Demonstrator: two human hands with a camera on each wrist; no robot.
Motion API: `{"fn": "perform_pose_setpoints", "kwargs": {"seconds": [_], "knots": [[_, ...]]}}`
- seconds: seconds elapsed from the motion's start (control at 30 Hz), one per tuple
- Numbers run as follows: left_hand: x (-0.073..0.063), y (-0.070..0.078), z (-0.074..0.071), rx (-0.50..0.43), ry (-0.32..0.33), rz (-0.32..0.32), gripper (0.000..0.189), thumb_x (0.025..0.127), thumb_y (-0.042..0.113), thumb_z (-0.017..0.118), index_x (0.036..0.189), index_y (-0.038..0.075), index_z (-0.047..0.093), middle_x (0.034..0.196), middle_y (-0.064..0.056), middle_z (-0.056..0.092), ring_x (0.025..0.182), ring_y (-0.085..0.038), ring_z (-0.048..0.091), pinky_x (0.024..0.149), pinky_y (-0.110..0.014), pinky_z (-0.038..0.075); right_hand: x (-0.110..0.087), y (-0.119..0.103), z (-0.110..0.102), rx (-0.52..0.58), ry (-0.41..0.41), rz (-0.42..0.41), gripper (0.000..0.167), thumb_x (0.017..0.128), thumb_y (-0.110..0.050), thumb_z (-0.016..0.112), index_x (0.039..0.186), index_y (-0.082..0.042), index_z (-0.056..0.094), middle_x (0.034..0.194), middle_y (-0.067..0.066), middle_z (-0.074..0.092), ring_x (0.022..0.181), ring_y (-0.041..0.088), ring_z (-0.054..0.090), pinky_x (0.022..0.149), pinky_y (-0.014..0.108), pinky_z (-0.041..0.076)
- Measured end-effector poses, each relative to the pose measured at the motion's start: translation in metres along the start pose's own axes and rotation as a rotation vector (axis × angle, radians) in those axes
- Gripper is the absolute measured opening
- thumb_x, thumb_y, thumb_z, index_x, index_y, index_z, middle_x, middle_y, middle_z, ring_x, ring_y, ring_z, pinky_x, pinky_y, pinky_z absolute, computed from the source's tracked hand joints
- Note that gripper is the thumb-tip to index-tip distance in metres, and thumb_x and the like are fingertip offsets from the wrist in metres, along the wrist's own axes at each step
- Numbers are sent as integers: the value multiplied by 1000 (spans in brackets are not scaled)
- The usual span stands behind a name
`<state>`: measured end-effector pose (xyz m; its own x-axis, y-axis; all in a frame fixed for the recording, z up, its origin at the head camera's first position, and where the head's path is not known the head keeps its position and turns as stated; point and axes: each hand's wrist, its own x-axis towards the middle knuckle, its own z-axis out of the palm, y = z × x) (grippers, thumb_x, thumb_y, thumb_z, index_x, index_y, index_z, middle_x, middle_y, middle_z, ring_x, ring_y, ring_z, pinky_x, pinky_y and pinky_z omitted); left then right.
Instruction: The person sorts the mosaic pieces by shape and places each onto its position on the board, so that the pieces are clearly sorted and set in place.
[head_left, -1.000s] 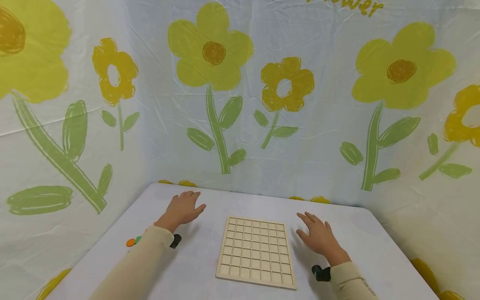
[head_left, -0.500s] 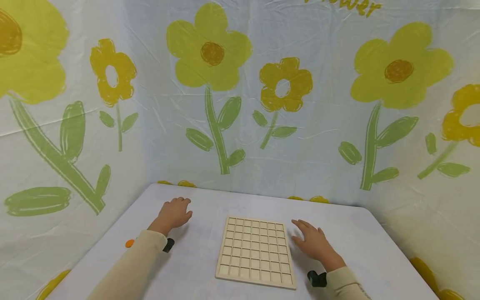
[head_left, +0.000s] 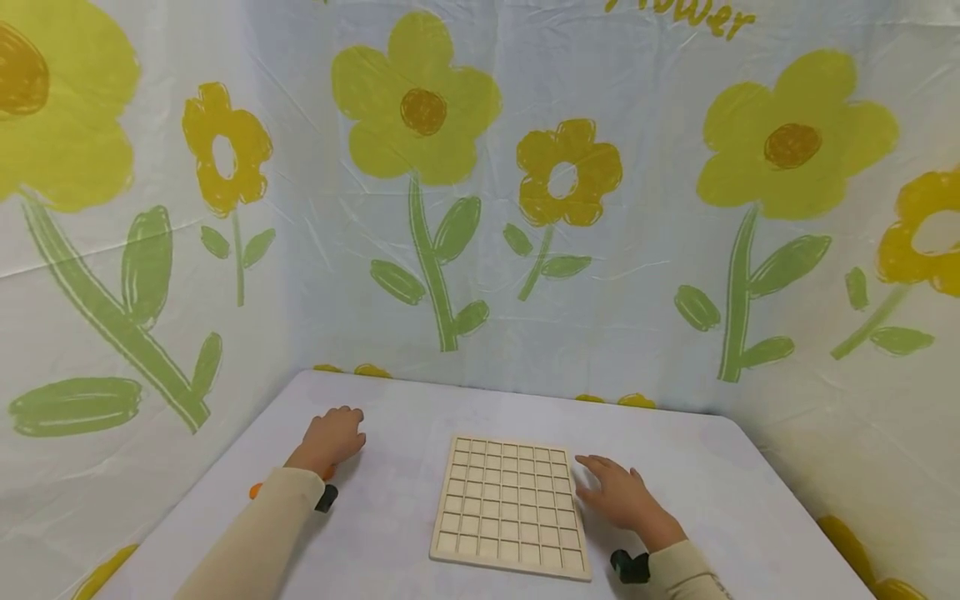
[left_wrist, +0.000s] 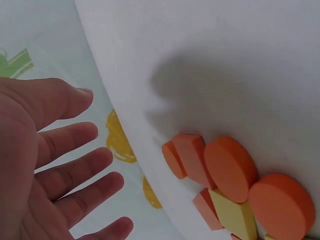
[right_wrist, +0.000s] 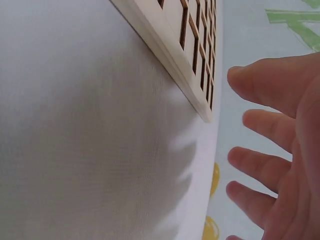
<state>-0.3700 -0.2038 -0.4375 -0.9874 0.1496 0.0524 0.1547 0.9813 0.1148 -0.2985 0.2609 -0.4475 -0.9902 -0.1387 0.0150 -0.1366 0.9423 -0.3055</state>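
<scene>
A pale wooden grid board [head_left: 510, 505] lies on the table, divided into rows of shallow square cells. My right hand [head_left: 618, 497] hovers beside its right edge, fingers spread and holding nothing. On the left side of the table, my left hand [head_left: 330, 440] is raised with relaxed fingers and nothing in its grasp. Several blocks lie under and beside the left forearm, mostly hidden by it in the head view. In the left wrist view they show as orange discs [left_wrist: 231, 167], an orange angular block [left_wrist: 192, 157] and a yellow block [left_wrist: 232, 212].
The white table [head_left: 420, 408] has rounded far corners and ends at a flower-printed cloth [head_left: 637, 308] behind it and at both sides. A dark wrist camera sits under each cuff, one at the left wrist camera [head_left: 327, 498] and one at the right wrist camera [head_left: 630, 567].
My left hand has drawn back to the left and toward me. My right hand has shifted left and slightly nearer me, closer to the board. The board stays put.
</scene>
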Motion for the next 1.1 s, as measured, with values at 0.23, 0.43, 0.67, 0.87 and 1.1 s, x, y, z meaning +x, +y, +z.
{"fn": "perform_pose_setpoints", "kwargs": {"seconds": [0.23, 0.43, 0.67, 0.87, 1.1], "knots": [[-2, -9, 8, -12, -30, -39, 27, 90, 18, 59, 110, 0, 62, 104, -16, 64, 96, -34, 61, 84, -56, 47, -3, -4, 3, 25, -55, 29, 53, 88, -28, 66, 137, -13, 53, 141, 17, 51, 133, 41, 44, 104, 73, 22], [-4, -13, 6, -49, -36, -43, 18, 90, 15, 59, 101, 1, 63, 97, -14, 65, 89, -30, 62, 81, -56, 47, -5, -5, 5, 13, -88, 38, 51, 87, -26, 67, 135, -13, 55, 139, 16, 53, 132, 42, 45, 102, 73, 24], [-3, -24, 14, -68, -50, -68, 15, 88, 13, 59, 96, 1, 62, 94, -11, 65, 84, -26, 60, 79, -56, 48, -8, -1, 6, 32, -147, -15, 49, 86, -25, 69, 132, -11, 58, 138, 17, 53, 130, 42, 47, 100, 68, 33], [0, -29, 18, -72, -74, -98, 15, 87, 13, 59, 95, 1, 63, 93, -11, 64, 79, -25, 57, 78, -55, 48, -9, -1, 5, 55, -171, -22, 52, 85, -25, 68, 133, -10, 56, 140, 20, 50, 131, 43, 44, 102, 62, 37], [-6, -26, 12, -85, -82, -125, 8, 85, 8, 59, 88, 1, 61, 85, -9, 56, 72, -24, 50, 69, -45, 48, -10, -2, 2, 80, -214, -9, 58, 84, -30, 68, 137, -10, 53, 144, 23, 45, 130, 45, 45, 103, 62, 37]]}}
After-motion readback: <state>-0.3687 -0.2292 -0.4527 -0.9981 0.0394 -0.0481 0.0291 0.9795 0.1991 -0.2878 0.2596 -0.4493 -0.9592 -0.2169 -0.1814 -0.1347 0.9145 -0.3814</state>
